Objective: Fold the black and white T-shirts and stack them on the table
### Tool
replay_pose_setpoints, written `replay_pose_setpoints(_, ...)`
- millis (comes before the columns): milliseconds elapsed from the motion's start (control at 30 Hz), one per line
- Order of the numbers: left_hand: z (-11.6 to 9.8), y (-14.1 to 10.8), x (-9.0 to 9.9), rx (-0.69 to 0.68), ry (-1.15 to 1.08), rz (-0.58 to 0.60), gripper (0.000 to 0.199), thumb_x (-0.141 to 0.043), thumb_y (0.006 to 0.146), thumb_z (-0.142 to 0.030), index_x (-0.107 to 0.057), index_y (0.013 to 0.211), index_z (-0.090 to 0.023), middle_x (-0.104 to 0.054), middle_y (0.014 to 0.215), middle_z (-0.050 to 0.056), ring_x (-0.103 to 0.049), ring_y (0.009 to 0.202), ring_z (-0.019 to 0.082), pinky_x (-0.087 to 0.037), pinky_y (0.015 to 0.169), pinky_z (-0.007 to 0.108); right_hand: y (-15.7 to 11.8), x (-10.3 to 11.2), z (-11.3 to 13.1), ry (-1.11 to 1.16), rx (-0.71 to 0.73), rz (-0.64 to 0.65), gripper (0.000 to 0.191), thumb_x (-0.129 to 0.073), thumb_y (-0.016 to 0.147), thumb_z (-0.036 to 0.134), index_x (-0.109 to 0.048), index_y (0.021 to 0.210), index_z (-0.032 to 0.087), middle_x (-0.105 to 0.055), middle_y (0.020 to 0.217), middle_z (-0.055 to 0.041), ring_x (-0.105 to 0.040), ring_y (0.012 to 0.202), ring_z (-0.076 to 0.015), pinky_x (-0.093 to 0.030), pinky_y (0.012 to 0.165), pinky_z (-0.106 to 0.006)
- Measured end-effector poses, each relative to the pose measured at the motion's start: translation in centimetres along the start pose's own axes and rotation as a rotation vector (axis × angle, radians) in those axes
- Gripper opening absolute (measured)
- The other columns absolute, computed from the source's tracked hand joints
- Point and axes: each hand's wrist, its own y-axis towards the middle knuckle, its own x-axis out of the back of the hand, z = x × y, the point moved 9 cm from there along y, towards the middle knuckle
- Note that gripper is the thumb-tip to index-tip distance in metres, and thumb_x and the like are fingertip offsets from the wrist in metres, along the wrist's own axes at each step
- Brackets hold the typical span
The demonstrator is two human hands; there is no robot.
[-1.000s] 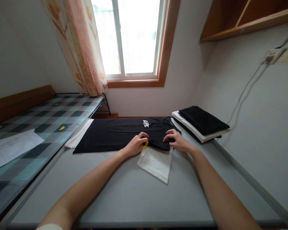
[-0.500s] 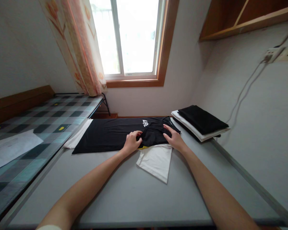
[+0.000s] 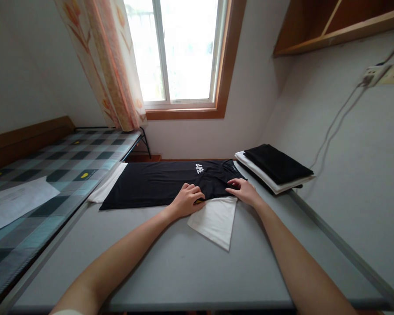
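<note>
The left hand's [image 3: 188, 200] fingers curl over the near edge of the black T-shirt [image 3: 154, 183]; the right hand's [image 3: 244, 191] bend loosely at its collar end, thumb and forefinger slightly parted. Whether either grips fabric, I cannot tell. The T-shirt lies beneath and beyond the fingers on the table [image 3: 184, 271]. White cloth [image 3: 216, 223] sticks out from its near edge; a folded clothes stack [image 3: 277, 168] sits right of it.

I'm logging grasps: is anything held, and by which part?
Left hand and right hand are at the near edge of a white-lettered black cloth shirt; whether either grip pinches it cannot be told.
</note>
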Motion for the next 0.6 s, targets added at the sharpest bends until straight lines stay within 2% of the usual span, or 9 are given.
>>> replay_pose_setpoints(100, 0.1, 0.0, 0.0, 0.006, 0.009, -0.001, 0.017, -0.058, 0.091, -0.036, -0.068, 0.09, -0.022, -0.067, 0.088, 0.002, -0.057, 0.085, 0.016, -0.035, 0.084, 0.034, 0.2, 0.5, -1.6, -0.021, -0.085, -0.018, 0.019, -0.063, 0.077, 0.033, -0.076, 0.087, 0.024, -0.075, 0.094, -0.006, -0.067, 0.092, -0.0252, -0.046, 0.078, -0.035)
replay_pose_setpoints(167, 0.0, 0.0, -0.1, -0.003, 0.009, -0.002, 0.017, -0.058, 0.092, -0.035, -0.068, 0.089, -0.022, -0.067, 0.087, 0.002, -0.057, 0.083, 0.016, -0.035, 0.083, 0.033, 0.2, 0.9, -3.0, -0.003, -0.177, -0.04, 0.018, -0.062, 0.077, 0.034, -0.076, 0.082, 0.024, -0.076, 0.089, -0.0056, -0.067, 0.092, -0.0276, -0.045, 0.077, -0.037)
replay_pose_setpoints(233, 0.0, 0.0, -0.1, -0.008, 0.012, -0.004, 0.017, -0.057, 0.092, -0.034, -0.068, 0.09, -0.022, -0.067, 0.086, 0.002, -0.057, 0.081, 0.015, -0.035, 0.083, 0.033, 0.2, 1.2, -3.9, 0.063, -0.21, -0.051, 0.02, -0.064, 0.075, 0.039, -0.076, 0.076, 0.022, -0.075, 0.083, -0.0064, -0.067, 0.087, -0.0284, -0.046, 0.074, -0.036)
replay_pose_setpoints(400, 0.0, 0.0, 0.1, -0.012, 0.018, -0.036, 0.019, -0.054, 0.093, -0.033, -0.068, 0.088, -0.022, -0.068, 0.084, 0.002, -0.058, 0.078, 0.014, -0.036, 0.083, 0.033, 0.8, 1.6, -3.8, 0.373, -0.107, -0.077, 0.045, -0.066, 0.066, 0.062, -0.071, 0.067, 0.018, -0.07, 0.067, -0.0072, -0.062, 0.069, -0.0231, -0.045, 0.065, -0.032)
replay_pose_setpoints(500, -0.2, 0.0, 0.6, -0.024, 0.026, -0.099, 0.02, -0.052, 0.095, -0.033, -0.068, 0.087, -0.022, -0.068, 0.082, 0.002, -0.058, 0.077, 0.014, -0.037, 0.081, 0.033, 1.0, 2.2, -3.6, 0.541, -0.115, -0.104, 0.058, -0.064, 0.059, 0.075, -0.068, 0.071, 0.018, -0.064, 0.064, -0.0049, -0.056, 0.064, -0.019, -0.043, 0.062, -0.031)
replay_pose_setpoints(600, -0.3, -0.1, 1.4, -0.024, 0.036, -0.185, 0.021, -0.052, 0.095, -0.032, -0.068, 0.086, -0.022, -0.069, 0.081, 0.001, -0.059, 0.076, 0.014, -0.038, 0.08, 0.033, 1.0, 2.6, -3.5, 0.635, -0.149, -0.099, 0.062, -0.063, 0.057, 0.077, -0.063, 0.077, 0.019, -0.06, 0.066, -0.0032, -0.054, 0.064, -0.0178, -0.042, 0.06, -0.03)
